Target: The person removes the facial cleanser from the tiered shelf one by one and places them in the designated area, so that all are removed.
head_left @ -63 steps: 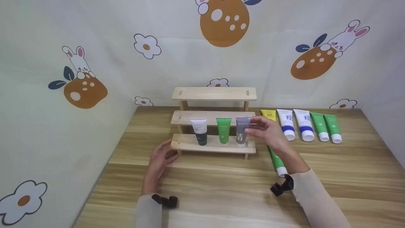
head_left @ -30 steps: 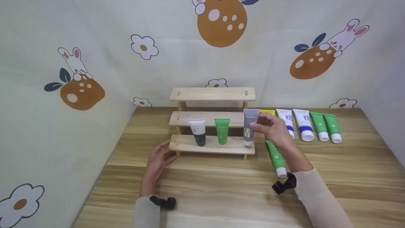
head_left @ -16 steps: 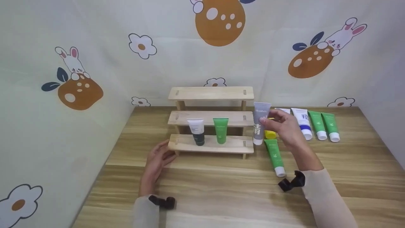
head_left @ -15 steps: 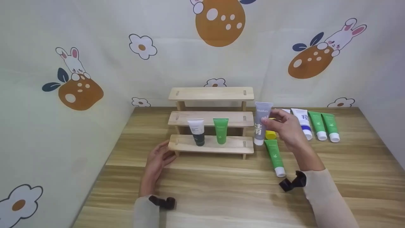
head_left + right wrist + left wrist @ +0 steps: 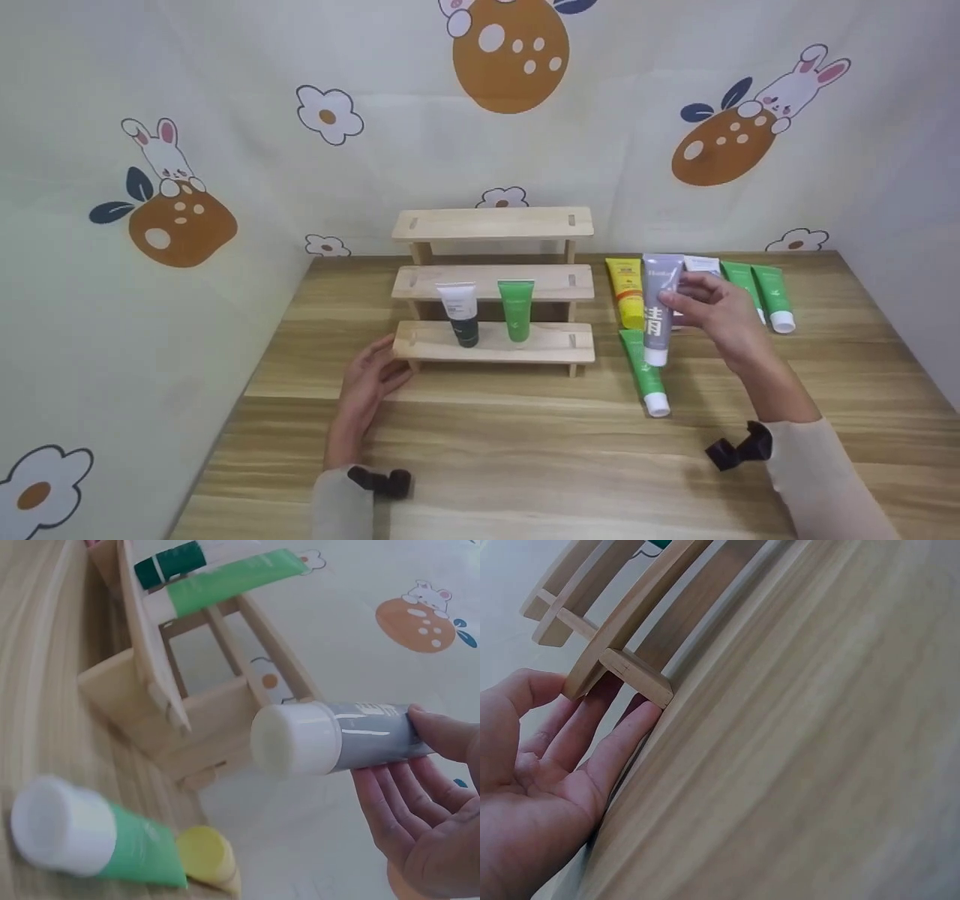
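Grey plastic tube [image 5: 660, 315], right of frame centre, is pinched in your right hand [image 5: 721, 313]; your left hand [image 5: 367, 381], fingers relaxed, touches the tiered wooden rack [image 5: 487, 282].

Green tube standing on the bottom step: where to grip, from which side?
Probably the upper body of the green tube, thumb in front, fingers behind, coming from the person's right. It stands cap-down with its flattened end up; the bottom step is bare to its right, while the white-and-dark-green tube stands to its left.
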`<state>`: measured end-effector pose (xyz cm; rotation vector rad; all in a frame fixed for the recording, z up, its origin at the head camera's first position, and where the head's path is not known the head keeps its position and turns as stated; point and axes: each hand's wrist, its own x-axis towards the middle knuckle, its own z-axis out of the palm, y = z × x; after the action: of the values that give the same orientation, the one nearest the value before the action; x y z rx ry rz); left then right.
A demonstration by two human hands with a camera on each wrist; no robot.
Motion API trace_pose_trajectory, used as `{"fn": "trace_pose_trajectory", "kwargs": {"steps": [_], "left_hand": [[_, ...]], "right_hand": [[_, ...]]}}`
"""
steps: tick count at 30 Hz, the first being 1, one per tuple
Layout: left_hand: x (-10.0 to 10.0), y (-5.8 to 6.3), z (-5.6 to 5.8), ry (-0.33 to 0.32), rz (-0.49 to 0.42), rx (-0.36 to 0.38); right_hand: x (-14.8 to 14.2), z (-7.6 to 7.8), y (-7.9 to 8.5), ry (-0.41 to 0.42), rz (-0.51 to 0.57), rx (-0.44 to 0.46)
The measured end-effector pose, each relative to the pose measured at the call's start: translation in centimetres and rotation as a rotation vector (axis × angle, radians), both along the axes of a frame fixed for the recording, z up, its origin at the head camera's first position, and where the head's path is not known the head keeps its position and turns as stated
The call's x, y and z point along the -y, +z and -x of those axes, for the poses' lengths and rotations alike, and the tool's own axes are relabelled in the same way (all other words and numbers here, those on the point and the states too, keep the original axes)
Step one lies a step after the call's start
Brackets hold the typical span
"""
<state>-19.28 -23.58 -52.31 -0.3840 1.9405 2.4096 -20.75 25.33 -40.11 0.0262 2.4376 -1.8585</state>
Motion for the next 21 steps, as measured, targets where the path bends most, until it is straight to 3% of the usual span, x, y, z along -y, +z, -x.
{"fn": "trace_pose_trajectory", "kwargs": {"steps": [10,21], "left_hand": [[0.0,0.0,0.0,0.010,-0.004,-0.005],[0.1,-0.2,-0.2,-0.010,0.001,-0.030]], "right_hand": [[-2.1,0.0,-1.2,0.005,-0.049,0.047],[-3.8,0.1,-3.5,0.034,-0.013,0.148]]}}
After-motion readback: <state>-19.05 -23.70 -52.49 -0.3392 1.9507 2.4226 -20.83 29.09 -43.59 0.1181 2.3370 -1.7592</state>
